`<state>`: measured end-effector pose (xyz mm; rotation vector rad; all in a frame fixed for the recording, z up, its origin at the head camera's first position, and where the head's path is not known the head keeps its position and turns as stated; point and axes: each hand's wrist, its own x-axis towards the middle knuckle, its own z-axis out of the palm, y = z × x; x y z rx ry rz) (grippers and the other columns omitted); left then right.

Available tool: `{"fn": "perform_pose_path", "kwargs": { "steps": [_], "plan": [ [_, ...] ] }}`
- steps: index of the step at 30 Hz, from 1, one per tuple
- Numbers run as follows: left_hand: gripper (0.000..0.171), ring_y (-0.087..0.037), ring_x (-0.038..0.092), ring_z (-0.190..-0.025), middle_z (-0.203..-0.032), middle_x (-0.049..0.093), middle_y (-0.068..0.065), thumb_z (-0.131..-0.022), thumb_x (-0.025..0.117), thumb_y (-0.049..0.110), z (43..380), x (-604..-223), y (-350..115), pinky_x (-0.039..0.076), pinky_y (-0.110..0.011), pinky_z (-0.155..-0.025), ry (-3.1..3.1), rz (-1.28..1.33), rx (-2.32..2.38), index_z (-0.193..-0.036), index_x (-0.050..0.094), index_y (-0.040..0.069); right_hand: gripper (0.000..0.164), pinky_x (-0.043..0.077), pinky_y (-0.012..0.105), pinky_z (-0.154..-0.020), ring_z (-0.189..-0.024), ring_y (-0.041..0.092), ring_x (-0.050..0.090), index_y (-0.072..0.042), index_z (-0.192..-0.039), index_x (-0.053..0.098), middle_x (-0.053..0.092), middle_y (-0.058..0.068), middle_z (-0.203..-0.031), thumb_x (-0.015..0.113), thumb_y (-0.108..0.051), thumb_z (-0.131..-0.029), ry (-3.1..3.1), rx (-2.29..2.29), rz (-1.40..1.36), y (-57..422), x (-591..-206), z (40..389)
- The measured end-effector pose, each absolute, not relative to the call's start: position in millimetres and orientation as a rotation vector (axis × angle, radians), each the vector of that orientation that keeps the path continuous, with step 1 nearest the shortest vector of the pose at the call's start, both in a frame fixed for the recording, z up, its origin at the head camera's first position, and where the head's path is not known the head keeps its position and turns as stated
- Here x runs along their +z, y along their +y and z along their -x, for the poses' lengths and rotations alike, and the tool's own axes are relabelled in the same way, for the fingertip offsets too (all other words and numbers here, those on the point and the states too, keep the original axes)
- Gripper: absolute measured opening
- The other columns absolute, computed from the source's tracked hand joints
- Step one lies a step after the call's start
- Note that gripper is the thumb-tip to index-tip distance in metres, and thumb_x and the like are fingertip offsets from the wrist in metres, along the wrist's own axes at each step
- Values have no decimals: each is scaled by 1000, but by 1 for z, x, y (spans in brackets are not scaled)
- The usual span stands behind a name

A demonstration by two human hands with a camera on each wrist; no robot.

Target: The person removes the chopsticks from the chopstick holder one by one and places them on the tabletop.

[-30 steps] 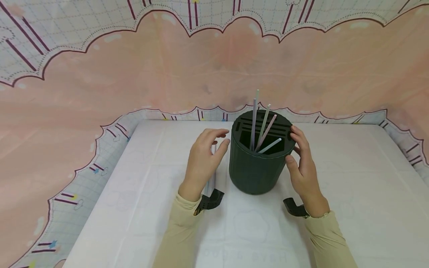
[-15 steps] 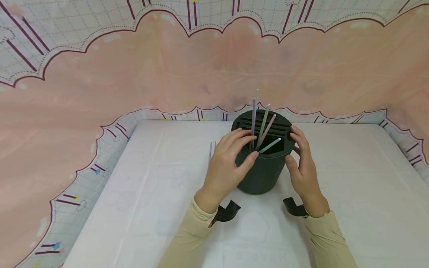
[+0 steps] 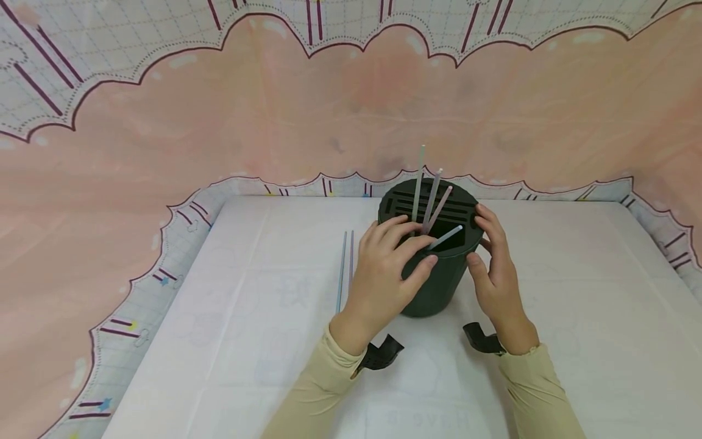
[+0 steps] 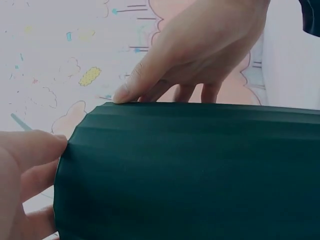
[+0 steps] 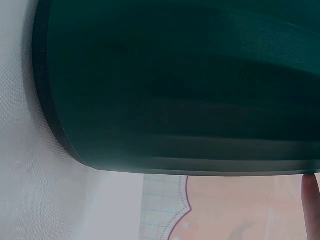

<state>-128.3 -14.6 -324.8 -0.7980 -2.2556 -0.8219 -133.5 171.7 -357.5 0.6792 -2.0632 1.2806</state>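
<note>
A dark green, ribbed utensil holder (image 3: 433,283) stands on the white table, with slots in its top and a wide opening at the front. Out of it poke thin pastel straws: a pale green straw (image 3: 419,194), a lilac straw (image 3: 432,196), a pink straw (image 3: 440,207) and a short light blue straw (image 3: 447,236). My left hand (image 3: 381,277) is at the near left rim, fingers over the opening beside the straws; whether it pinches one is hidden. In the left wrist view its thumb touches the rim. My right hand (image 3: 501,283) holds the holder's right side.
Left of the left forearm a blue straw (image 3: 342,271) and another lilac straw (image 3: 351,259) lie on the white table (image 3: 263,341). A patterned peach cloth (image 3: 307,122) hangs behind the table's back edge.
My left hand has moved right from beside the utensil holder to over its opening. The lilac straw has shifted right among the others. The right hand has stayed in place.
</note>
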Motion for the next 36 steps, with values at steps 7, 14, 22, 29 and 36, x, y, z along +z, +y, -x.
{"fn": "perform_pose_path", "kwargs": {
  "steps": [7,14,22,29,36],
  "plan": [
    [19,-16,42,-115,-113,55,0,-87,58,27,129,-324,-14,24,-39,-101,-2225,754,-964,-97,66,13,60,31,57,-86,-128,29,26,8,-129,32,26,19,-141,40,-40,-93,-2059,1302,-676,171,-357,133],
    [18,-12,47,-100,-105,57,3,-88,57,24,129,-320,-20,37,-27,-85,-2131,708,-1200,-96,66,12,58,30,57,-88,-129,28,25,7,-129,32,26,18,-141,40,-37,-94,-2080,1303,-655,170,-356,132],
    [16,-9,52,-94,-96,59,4,-88,57,24,128,-315,-21,38,-26,-87,-2110,719,-1266,-95,64,11,57,30,57,-89,-129,28,25,7,-129,32,26,17,-141,40,-37,-94,-2090,1295,-651,171,-355,133],
    [12,-10,55,-90,-95,59,-1,-87,57,13,116,-303,-20,46,-27,-78,-1942,778,-1514,-97,61,7,58,32,54,-88,-128,28,26,8,-128,33,27,18,-141,41,-38,-93,-2078,1290,-668,171,-355,134],
    [10,-18,56,-89,-94,58,-8,-85,59,5,108,-291,-28,48,-33,-79,-1736,814,-1614,-94,58,1,58,32,55,-88,-128,28,26,8,-129,33,27,18,-141,41,-37,-93,-2089,1288,-658,173,-354,134]
  ]
}}
